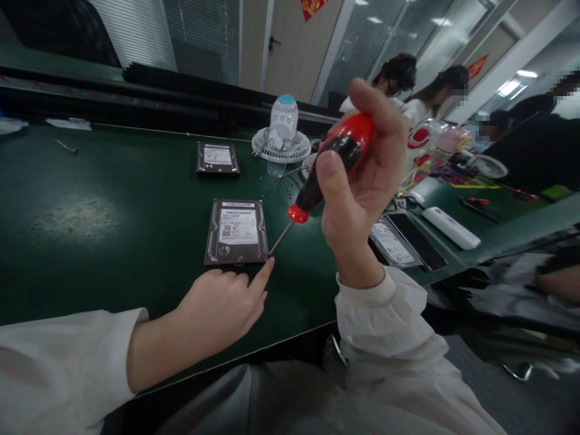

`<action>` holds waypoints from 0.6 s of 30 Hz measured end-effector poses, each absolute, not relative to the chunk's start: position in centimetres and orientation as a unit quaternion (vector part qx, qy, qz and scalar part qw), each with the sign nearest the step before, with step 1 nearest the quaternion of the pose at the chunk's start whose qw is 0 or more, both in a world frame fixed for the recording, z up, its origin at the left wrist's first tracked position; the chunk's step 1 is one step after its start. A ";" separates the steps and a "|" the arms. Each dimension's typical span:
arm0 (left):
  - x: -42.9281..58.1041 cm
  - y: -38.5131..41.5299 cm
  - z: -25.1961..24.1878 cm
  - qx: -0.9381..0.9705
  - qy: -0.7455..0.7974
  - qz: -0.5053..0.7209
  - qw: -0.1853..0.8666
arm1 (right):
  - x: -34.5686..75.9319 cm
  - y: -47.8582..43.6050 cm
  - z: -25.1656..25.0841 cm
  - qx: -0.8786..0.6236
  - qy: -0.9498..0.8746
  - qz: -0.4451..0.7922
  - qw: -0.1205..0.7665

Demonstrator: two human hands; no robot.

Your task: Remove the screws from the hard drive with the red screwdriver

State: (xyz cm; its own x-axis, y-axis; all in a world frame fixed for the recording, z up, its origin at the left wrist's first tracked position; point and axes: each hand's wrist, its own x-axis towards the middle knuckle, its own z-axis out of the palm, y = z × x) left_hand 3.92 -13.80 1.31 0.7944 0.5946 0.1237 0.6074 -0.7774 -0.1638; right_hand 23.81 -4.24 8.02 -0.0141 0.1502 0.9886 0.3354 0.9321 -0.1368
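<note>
A hard disk drive (238,232) with a white label lies flat on the green table in front of me. My right hand (367,163) is wrapped round the red and black handle of a screwdriver (312,187), raised above the table. Its thin shaft slants down to the drive's near right corner. My left hand (226,305) is beside the drive's near edge, index finger stretched out to the screwdriver's tip. Its other fingers are curled, partly hidden, with nothing visible in them. The screw head at the tip is too small to make out.
A second hard drive (217,159) lies farther back. Beyond it stand a white fan (284,130) and several loose screws (290,190). To the right are a bagged drive (394,241), a white oblong device (451,228) and pliers (478,205). Several people sit beyond.
</note>
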 end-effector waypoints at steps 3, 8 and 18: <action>3.9 -13.8 1.3 -0.942 -0.319 -0.038 0.096 | 23.8 -4.5 8.1 -0.152 -0.734 -0.055 0.660; 4.0 -13.8 1.3 -0.943 -0.317 -0.037 0.094 | 24.0 -4.4 8.1 -0.160 -0.733 -0.053 0.659; 4.0 -13.8 1.4 -0.941 -0.325 -0.025 0.087 | 23.9 -4.2 8.0 -0.165 -0.722 -0.053 0.670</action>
